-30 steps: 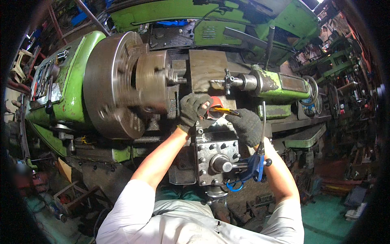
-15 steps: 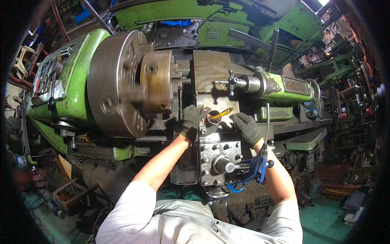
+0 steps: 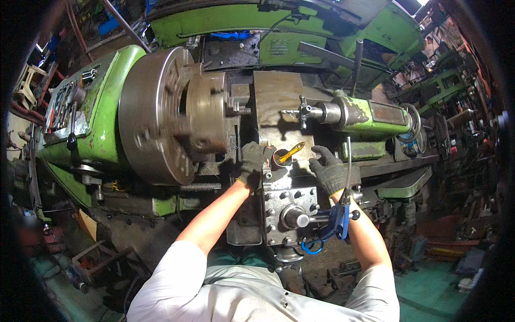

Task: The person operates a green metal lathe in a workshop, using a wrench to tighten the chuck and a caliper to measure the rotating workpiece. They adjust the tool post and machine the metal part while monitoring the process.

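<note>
My left hand (image 3: 253, 163), in a dark glove, is closed at the left side of a small round can (image 3: 280, 159) over the lathe's carriage. Out of the can leans a yellow handle (image 3: 292, 152), like a paintbrush's; its lower end is hidden inside. My right hand (image 3: 328, 169), gloved as well, is just right of the handle with fingers apart and nothing in them. Left of my left hand, the big lathe chuck (image 3: 153, 115) and the round metal workpiece (image 3: 207, 112) in it look blurred, as if turning.
The green tailstock (image 3: 373, 115) carries a drill bit (image 3: 289, 113) pointing at the workpiece. Nearer me stands the square tool post (image 3: 292, 214), with a blue spray gun-like tool (image 3: 338, 221) by my right forearm. Several hand tools lie on the headstock (image 3: 110, 129).
My right hand has drawn back slightly from the yellow handle, and its fingers have spread. The handle now stands steeper in the can. My left hand stays at the can.
</note>
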Motion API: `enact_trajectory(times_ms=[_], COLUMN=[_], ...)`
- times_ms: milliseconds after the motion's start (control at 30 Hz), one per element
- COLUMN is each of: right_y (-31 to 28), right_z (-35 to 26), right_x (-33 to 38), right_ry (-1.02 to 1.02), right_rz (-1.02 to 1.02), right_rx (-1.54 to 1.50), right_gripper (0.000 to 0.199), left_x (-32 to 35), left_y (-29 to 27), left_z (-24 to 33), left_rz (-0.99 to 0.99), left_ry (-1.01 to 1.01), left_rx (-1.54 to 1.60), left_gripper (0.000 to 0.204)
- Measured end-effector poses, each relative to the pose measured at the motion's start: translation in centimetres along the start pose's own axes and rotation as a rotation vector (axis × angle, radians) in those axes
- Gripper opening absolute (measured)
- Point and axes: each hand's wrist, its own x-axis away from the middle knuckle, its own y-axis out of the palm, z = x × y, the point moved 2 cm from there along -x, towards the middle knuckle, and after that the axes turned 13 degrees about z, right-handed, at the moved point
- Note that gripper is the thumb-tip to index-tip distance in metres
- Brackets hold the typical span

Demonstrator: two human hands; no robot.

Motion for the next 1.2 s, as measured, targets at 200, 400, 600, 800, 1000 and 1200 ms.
enact_trajectory(times_ms=[200,400,600,800,1000,1200], right_y=[0.6,0.4,1.3,0.8,-2.6,3.2], right_z=[0.0,-0.9,0.8,4.2,-5.5,-9.7], right_x=[0.1,1.0,0.0,-0.9,-4.5,-7.6], right_ry=[0.148,-0.016,-0.025,0.455,0.042,-0.076], right_rz=[0.022,0.097,0.064,-0.183,-0.163,0.003], right_rx=[-0.22,-0.299,-0.172,-0.864,-0.508,-0.485], right_gripper=[0.028,0.027,0.027,0.037,0.031,0.033], left_x=[-1.6,-1.3,2.6,4.3,8.2,11.4], left_y=[-4.4,-3.5,-1.9,-8.5,-13.8,-17.5], left_z=[2.1,1.5,-2.2,-0.1,0.4,1.5], left_rz=[0.02,-0.086,0.098,0.088,0.005,-0.218], left_ry=[0.06,0.052,0.24,-0.035,-0.284,-0.502], left_rx=[0.043,0.027,-0.194,-0.017,0.086,0.018], left_gripper=[0.064,0.061,0.039,0.032,0.017,0.02])
